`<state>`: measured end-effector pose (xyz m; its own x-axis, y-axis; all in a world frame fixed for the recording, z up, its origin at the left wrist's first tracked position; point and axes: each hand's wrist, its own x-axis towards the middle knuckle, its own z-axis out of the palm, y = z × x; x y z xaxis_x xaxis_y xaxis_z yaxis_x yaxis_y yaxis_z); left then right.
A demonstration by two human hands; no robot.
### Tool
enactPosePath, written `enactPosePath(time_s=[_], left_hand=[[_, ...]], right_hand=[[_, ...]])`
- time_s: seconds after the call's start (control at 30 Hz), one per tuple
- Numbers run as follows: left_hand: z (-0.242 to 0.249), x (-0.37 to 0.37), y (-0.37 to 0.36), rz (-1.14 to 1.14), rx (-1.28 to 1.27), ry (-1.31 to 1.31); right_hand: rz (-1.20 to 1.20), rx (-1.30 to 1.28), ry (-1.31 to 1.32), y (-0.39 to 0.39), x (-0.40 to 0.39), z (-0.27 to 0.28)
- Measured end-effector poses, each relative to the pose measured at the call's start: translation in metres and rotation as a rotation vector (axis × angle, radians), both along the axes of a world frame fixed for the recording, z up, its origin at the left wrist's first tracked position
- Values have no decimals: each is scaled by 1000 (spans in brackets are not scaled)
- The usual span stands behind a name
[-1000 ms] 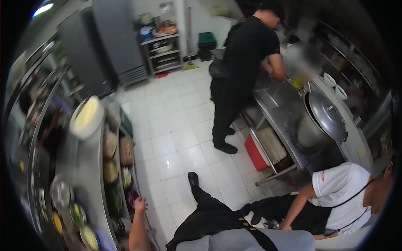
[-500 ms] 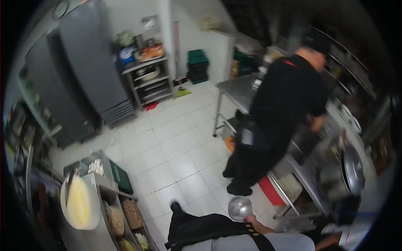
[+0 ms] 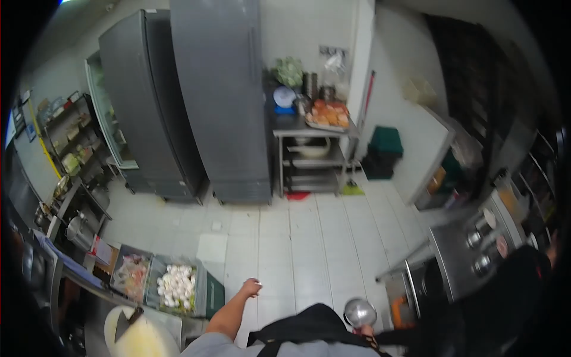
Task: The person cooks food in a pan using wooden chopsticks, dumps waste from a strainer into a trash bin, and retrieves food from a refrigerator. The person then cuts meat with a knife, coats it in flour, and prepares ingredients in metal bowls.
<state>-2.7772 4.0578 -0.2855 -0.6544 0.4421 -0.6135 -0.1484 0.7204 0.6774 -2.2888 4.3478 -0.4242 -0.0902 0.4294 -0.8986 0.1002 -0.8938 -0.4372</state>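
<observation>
My right hand (image 3: 365, 331) grips the rim of a shiny metal bowl (image 3: 360, 312), low beside my black apron (image 3: 315, 327). The bowl's inside faces up and no contents show in it. My left hand (image 3: 251, 288) is stretched forward over the floor tiles with its fingers curled closed. A tiny pale spot shows at the fingers, too small to name. Nearest to that hand, on the left, stands a green crate (image 3: 211, 291) with many white mushrooms (image 3: 176, 285) in it.
A yellowed white cutting board (image 3: 146, 339) with a knife (image 3: 135, 315) lies on the left counter. Tall grey refrigerators (image 3: 217, 101) and a steel shelf table (image 3: 309, 132) stand ahead. To the right, a co-worker in black (image 3: 476, 303) is beside a steel table (image 3: 449, 253).
My view has turned left, so the refrigerators and shelf table sit further right. My left arm has come into view, reaching forward. The bowl is still in my right hand.
</observation>
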Motion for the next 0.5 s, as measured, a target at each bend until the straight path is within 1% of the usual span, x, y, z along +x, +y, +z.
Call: enactPosePath(time_s=[0.07, 0.1, 0.13, 0.17, 0.23, 0.27, 0.3, 0.33, 0.37, 0.4, 0.43, 0.47, 0.5], left_hand=[[27, -74, 78, -29, 117, 154], [50, -109, 113, -27, 161, 187], [64, -145, 145, 8, 190, 283], [69, -185, 171, -7, 263, 503], [101, -236, 208, 62, 355, 711], [114, -247, 220, 75, 341, 701], [134, -256, 229, 155, 385, 502], [149, -268, 238, 234, 425, 307], [147, -273, 241, 296, 425, 215], [130, -272, 239, 324, 412, 174], [104, -266, 235, 350, 406, 136], [77, -249, 229, 164, 256, 211], [67, -210, 220, 127, 261, 99]], right_hand=[[-54, -17, -63, 36, -60, 29], [-76, -17, -79, 54, -87, 33], [-91, -4, -77, 75, -118, 36], [-92, 9, -66, 95, -151, 36], [-79, 58, -29, 139, -225, 37], [-63, 103, 3, 164, -271, 46], [27, 164, 138, 194, -318, 62], [99, 262, 127, 215, -373, 98], [114, 316, 232, 241, -428, 115], [175, 304, 281, 267, -479, 132], [388, 400, 417, 296, -527, 136], [376, 389, 369, 319, -581, 155], [376, 477, 400, 332, -632, 194]])
